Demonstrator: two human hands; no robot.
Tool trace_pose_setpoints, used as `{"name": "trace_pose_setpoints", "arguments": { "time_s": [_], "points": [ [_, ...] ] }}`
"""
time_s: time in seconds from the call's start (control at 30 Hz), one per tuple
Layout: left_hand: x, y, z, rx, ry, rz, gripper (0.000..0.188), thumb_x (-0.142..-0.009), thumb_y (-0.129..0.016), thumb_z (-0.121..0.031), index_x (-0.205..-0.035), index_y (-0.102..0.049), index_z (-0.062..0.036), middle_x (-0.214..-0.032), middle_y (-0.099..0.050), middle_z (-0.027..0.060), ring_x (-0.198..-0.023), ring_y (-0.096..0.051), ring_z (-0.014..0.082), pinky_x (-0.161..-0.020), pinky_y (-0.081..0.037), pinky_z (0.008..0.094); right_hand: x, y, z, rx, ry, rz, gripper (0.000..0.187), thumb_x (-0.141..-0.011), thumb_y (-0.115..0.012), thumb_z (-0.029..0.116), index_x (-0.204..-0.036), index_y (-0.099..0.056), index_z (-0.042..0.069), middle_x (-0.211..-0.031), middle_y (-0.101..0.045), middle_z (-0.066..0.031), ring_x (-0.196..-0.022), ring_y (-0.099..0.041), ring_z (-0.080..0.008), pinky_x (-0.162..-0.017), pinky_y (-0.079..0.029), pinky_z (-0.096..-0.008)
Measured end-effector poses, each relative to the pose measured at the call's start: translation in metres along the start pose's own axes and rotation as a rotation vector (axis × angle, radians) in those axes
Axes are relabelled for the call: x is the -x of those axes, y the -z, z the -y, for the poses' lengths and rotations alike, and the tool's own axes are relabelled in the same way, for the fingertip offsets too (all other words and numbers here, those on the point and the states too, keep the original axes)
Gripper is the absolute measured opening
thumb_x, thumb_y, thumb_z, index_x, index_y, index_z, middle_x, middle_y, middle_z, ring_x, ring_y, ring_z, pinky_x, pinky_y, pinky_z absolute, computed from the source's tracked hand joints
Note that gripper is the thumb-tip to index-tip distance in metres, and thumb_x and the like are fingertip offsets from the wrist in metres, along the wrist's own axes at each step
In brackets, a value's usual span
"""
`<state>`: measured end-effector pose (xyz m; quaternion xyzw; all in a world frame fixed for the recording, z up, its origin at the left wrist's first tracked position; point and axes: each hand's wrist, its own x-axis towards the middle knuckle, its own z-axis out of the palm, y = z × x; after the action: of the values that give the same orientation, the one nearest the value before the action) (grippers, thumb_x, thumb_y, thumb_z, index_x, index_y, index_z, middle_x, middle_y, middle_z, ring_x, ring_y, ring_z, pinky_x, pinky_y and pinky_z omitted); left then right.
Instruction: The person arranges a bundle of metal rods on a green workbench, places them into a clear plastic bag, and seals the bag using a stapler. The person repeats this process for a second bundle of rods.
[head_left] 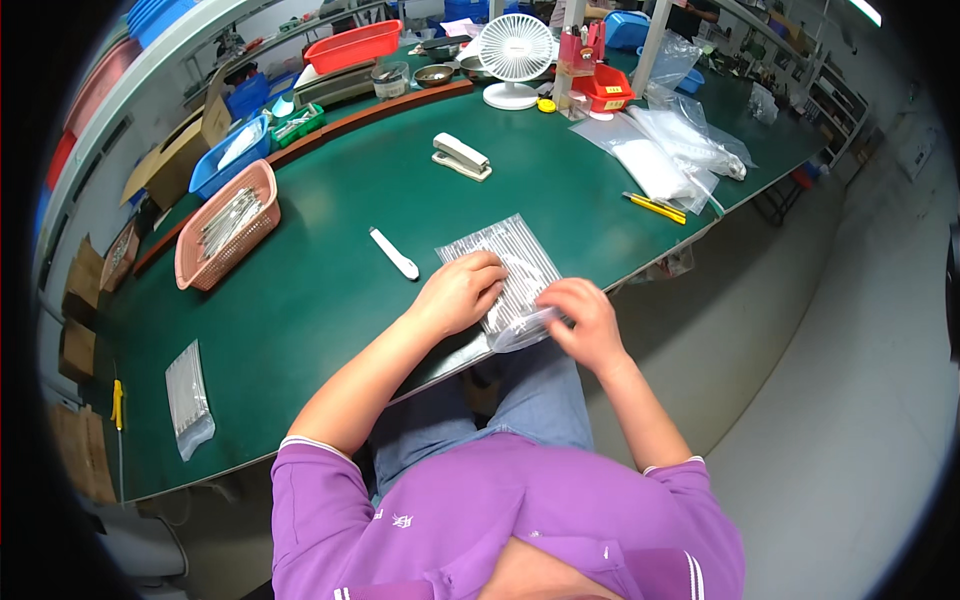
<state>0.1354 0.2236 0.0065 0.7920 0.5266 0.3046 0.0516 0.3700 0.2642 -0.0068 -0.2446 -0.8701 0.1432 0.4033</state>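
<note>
A clear plastic bag [518,262] packed with a row of thin, silvery rods lies at the table's near edge, its loose end hanging slightly over. My left hand [462,290] rests on the left side of this bag, fingers bent and held together against it. At the loose end, my right hand [583,318] has its fingers closed on the plastic flap; its fingertips are slightly blurred. Just left of the bag lies a white utility-knife-shaped tool [394,254]. A second, similar filled bag [187,400] lies at the table's left end.
A beige stapler [462,157] stands beyond the bag. A pink basket [228,225] of metal parts sits at left. At right lie yellow cutters [655,207] and clear bags [660,160]. A white fan [516,60] stands at the back of the green table [330,330].
</note>
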Motion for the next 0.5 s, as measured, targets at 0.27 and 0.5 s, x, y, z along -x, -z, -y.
{"name": "trace_pose_setpoints", "arguments": {
  "time_s": [0.27,0.5],
  "points": [
    [-0.017,-0.025,-0.004,-0.028,0.067,-0.071,0.038,-0.087,-0.061,-0.02,-0.118,-0.057,0.0021,-0.128,-0.051,0.0199,-0.121,-0.048,0.0357,-0.105,-0.038,0.0426,0.002,-0.008,-0.011,0.027,-0.025,-0.204,0.013,-0.071,-0.07,0.008,-0.082,-0.065,0.01,-0.089,-0.065,-0.0049,-0.09,-0.061,-0.0272,-0.081,-0.049,-0.0376],
    [-0.026,-0.031,-0.012,0.144,-0.085,0.029,0.03,-0.085,-0.06,-0.015,-0.11,-0.062,0.0022,-0.12,-0.057,0.0185,-0.113,-0.056,0.0344,-0.097,-0.045,0.0415,0.003,-0.005,-0.024,0.084,-0.201,-0.249,0.019,-0.069,-0.071,0.008,-0.087,-0.065,0.01,-0.096,-0.063,-0.0087,-0.094,-0.06,-0.0285,-0.083,-0.048,-0.0393]
  ]
}}
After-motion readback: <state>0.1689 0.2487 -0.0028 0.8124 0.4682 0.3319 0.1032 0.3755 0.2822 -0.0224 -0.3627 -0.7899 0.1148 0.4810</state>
